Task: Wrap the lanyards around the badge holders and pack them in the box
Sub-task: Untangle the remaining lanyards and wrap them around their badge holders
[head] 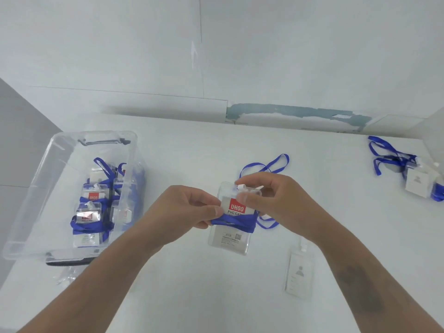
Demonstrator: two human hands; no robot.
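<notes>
Badge holder (231,218) is held upright above the counter (192,296), pinched at its left edge by the left hand (192,207) so the wound lanyard (231,222) is pinned; its clip end is pinched by the right hand (266,195), likely for more wrapping, with the box (31,188) well to the left

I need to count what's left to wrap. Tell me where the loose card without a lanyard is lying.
In the head view the loose card lies flat on the white table, right of centre, just below the right hand and the held badge holder.
</notes>
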